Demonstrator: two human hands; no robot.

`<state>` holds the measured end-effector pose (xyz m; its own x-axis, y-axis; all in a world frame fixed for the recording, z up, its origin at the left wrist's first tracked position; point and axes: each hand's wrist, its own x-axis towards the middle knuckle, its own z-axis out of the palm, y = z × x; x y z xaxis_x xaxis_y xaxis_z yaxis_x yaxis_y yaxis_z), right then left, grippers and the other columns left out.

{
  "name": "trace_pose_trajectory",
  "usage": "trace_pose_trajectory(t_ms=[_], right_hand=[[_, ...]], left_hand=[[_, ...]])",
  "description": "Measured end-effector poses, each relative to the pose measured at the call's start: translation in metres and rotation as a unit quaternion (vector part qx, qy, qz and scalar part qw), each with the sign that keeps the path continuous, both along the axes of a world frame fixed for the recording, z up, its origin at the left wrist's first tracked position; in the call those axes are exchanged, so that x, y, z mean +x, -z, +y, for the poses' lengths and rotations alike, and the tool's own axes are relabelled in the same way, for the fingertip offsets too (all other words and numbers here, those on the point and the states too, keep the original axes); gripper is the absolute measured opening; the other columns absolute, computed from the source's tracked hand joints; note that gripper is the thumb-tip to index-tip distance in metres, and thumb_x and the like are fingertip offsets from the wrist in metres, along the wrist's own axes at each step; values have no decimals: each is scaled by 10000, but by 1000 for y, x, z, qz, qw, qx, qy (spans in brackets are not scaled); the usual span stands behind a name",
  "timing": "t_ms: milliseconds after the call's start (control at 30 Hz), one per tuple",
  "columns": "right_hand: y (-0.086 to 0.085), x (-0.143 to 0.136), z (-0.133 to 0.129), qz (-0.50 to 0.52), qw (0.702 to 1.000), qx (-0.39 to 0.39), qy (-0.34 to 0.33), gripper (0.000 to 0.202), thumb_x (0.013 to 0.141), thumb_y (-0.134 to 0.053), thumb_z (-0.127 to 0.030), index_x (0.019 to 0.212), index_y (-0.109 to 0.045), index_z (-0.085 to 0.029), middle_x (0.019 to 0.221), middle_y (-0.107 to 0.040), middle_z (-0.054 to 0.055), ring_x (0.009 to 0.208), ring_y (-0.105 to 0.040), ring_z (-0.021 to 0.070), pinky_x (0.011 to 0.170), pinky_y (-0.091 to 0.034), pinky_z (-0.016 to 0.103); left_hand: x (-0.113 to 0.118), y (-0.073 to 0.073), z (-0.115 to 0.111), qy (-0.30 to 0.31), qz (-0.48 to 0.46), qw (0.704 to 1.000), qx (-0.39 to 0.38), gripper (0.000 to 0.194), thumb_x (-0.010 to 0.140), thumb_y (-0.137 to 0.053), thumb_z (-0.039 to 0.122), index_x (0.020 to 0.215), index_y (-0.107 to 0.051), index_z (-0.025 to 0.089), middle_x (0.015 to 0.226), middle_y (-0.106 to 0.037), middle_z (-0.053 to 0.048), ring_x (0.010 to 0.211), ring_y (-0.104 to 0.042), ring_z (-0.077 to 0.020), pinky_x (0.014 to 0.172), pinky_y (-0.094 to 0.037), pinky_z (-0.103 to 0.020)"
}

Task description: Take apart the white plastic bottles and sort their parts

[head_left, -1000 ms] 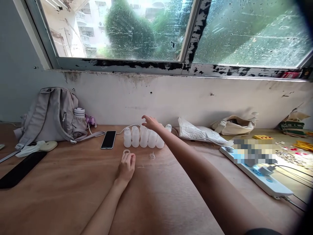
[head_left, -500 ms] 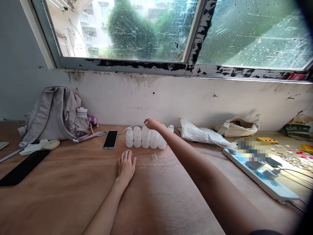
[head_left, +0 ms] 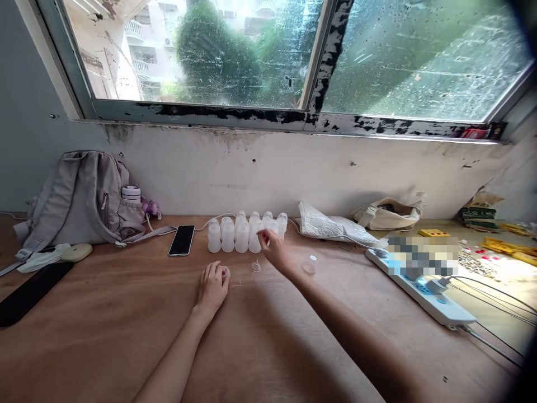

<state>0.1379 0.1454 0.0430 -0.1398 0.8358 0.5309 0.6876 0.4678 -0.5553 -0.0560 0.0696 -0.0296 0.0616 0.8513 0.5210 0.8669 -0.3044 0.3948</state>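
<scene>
The bottles (head_left: 241, 238) are small, whitish and translucent, with smooth rounded bodies that narrow to a paler top; they stand close together on the table (head_left: 126, 324), near the foot of the wall (head_left: 188, 168), in a front row with more showing behind; the right hand hides part of the group, so the full count cannot be told. Each bottle that shows is upright, its narrow end up and its long axis vertical; the front row itself runs from side to side, roughly along the wall.

The right hand (head_left: 262, 237) is in front of the right part of the group, its fingers bent and drawn in, the thumb near the forefinger; whether it has hold of anything, or touches a bottle, cannot be told. The left hand (head_left: 213, 285) lies palm down on the table, in front of the left bottles, fingers partly curled; a small round piece (head_left: 226, 272), pale and clear, shows at its thumb and forefinger, though how firmly it is held is unclear.

A clear ring (head_left: 255, 267) lies just in front of the bottles; the phone (head_left: 182, 240) lies to their left, and a white padded bag (head_left: 331, 224) to their right.
</scene>
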Motion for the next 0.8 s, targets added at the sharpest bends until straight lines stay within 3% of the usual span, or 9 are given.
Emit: trace_pose_trajectory(t_ms=[133, 267, 400, 633, 800], right_hand=[[54, 17, -25, 20, 998, -51, -22, 161, 710, -488, -164, 817, -604, -133, 621, -551, 17, 564, -516, 132, 545, -410, 241], [78, 20, -26, 32, 996, -75, -43, 187, 643, -583, -177, 826, -611, -156, 741, -568, 30, 634, -528, 130, 609, -435, 260], [78, 19, -28, 60, 994, -87, -25, 129, 672, -580, -229, 774, -564, -153, 742, -567, 38, 644, -534, 140, 612, -444, 277], [72, 22, -60, 123, 989, -78, -26, 180, 753, -483, -204, 931, -475, -181, 761, -586, 20, 598, -546, 116, 566, -454, 241], [68, 17, -80, 96, 994, -30, -47, 203, 757, -469, -146, 945, -528, -194, 746, -545, 17, 598, -511, 114, 592, -448, 245]], left_hand=[[4, 0, -1, 34, -20, 999, 15, 69, 791, -479, 212, 773, -533, 172, 1027, -558, -98, 1004, -484, -226, 846, -412, -382], [8, -1, -4, 65, -41, 997, 25, 54, 794, -495, 231, 785, -522, 185, 1012, -565, -77, 1004, -486, -214, 852, -411, -369], [11, -5, -9, 97, -60, 993, 32, 124, 770, -546, 267, 866, -508, 198, 986, -575, -52, 975, -501, -204, 834, -422, -354], [21, -9, -19, 130, -85, 987, 41, 476, 746, -586, 279, 1186, -413, 231, 1006, -537, -56, 939, -515, -209, 839, -423, -364], [34, -12, -29, 151, -160, 975, -22, 369, 766, -544, 216, 1128, -475, 244, 1065, -520, -45, 1009, -508, -187, 875, -422, -329]])
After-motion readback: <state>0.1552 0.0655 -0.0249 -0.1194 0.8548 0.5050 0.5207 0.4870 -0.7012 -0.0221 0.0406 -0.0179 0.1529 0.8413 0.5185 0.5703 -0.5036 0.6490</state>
